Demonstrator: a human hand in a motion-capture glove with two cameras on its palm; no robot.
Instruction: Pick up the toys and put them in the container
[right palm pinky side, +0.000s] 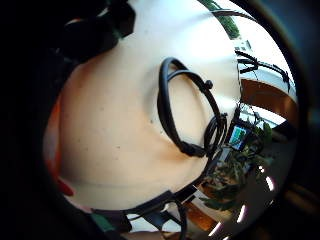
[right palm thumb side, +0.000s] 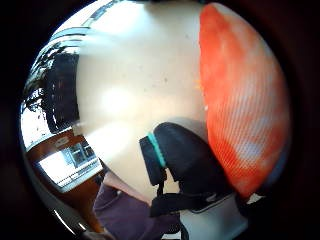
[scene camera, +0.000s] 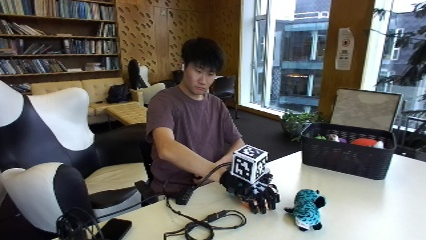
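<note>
Orange toy (right palm thumb side: 245, 100) mostly hidden under gloved hands (scene camera: 256, 192)

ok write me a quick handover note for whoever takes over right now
Gloved right hand: fingers curled round an orange toy, low over the table.
Teal plush toy: lies on the table beside that hand, untouched.
Black basket: at the table's far end, a few toys already inside.
Left: carry the orange toy to the basket, then the teal one.

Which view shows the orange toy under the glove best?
The thumb side palm view: the orange toy fills much of it, close to the palm. The little finger side view catches only an orange sliver at its edge. In the outside view the right hand covers it.
</note>
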